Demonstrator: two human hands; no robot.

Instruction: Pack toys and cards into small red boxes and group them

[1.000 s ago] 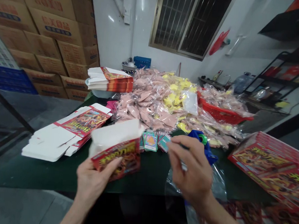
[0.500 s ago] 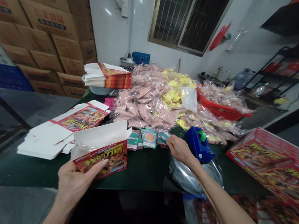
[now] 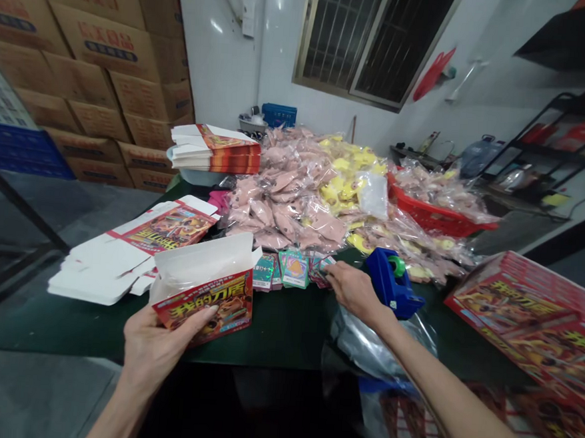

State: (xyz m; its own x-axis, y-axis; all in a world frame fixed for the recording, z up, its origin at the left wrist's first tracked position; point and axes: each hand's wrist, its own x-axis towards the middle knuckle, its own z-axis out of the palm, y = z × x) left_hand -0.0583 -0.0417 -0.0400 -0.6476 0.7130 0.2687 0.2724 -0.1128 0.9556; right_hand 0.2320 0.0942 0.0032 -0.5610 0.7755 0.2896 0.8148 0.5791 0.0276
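Left hand [image 3: 150,349] grips an open-flapped red printed carton [image 3: 203,309] near the front edge of the tabletop [image 3: 263,350]; right hand [image 3: 352,291] curls at the trading cards [image 3: 293,270], hold unclear; flat carton blanks [image 3: 114,260] lie unfolded leftward.

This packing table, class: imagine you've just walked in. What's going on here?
A person holds an open red printed cardboard box in the left hand, while the right hand reaches the small colourful cards on the dark green table, near a blue tape dispenser. Flat box blanks lie to the left, and bagged pink and yellow items are heaped behind.
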